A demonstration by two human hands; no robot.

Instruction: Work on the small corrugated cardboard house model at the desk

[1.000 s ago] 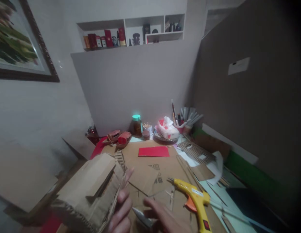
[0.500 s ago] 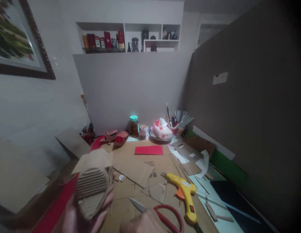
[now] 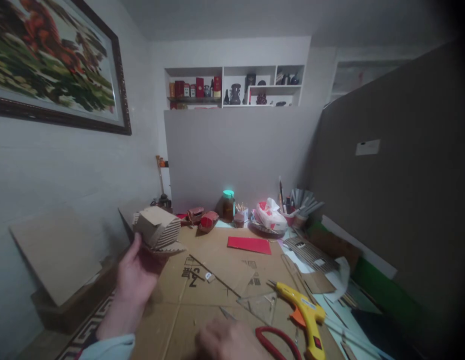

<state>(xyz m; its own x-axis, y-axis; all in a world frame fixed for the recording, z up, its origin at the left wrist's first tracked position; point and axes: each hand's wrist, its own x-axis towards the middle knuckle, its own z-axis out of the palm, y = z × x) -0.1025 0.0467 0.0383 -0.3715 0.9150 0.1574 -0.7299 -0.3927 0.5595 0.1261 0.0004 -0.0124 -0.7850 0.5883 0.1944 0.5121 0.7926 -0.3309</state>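
Scissors (image 3: 278, 342): near us, on the cardboard sheet (image 3: 172, 320)
Glue gun (image 3: 306, 314): right of the scissors
Triangle ruler (image 3: 260, 306): behind our scissors
Card (image 3: 249, 244): before the tissues (image 3: 270, 218)
Jar (image 3: 228, 207): left of the tissues
Pens (image 3: 288, 204): in the cup (image 3: 290, 219), right of the tissues

This looks like a room in a home, with a corner given over to craft work. A framed painting (image 3: 63, 65) hangs at ten o'clock, and at twelve a white wall shelf (image 3: 262, 75) holds red boxes, bottles and dark vases — living-room display pieces. Below, a tissue pack (image 3: 270, 217) sits at one o'clock, while the cardboard-covered table (image 3: 202, 300) carries a yellow glue gun (image 3: 305, 317) at five o'clock, red-handled scissors (image 3: 279, 342) and a clear set square (image 3: 260, 306).
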